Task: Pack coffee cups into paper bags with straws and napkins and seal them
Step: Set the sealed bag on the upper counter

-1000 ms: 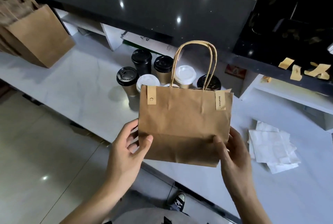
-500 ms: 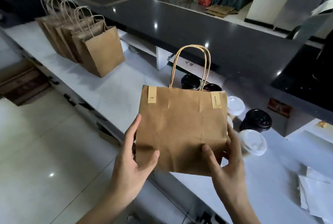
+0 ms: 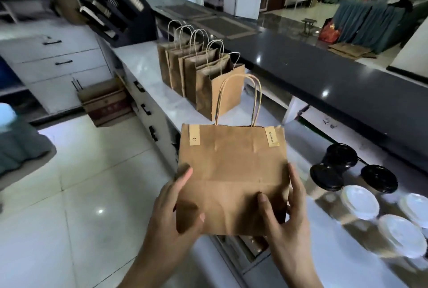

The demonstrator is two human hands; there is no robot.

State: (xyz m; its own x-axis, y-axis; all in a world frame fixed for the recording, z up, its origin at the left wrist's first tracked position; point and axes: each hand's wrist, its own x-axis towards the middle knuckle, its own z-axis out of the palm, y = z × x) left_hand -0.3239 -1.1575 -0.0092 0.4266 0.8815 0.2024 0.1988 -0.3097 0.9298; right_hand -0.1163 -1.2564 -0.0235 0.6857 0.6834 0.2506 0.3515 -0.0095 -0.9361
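Sealed bag up in both hands, heading for the row!

The left hand and right hand pinch the lower corners of the creased kraft paper bag, two sticker tabs closing its top, above the worktop edge. Next, I'd judge: set it upright beside the standing bags. Glossy-lidded cups wait at right.

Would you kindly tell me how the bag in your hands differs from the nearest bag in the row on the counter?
The held bag is lifted off the counter, gripped low at its sides by the left hand and right hand; the nearest row bag stands on the white counter untouched. The held bag has two paper stickers at its top edge; the nearest row bag shows none and its mouth gapes open. Both are brown paper with twisted handles.
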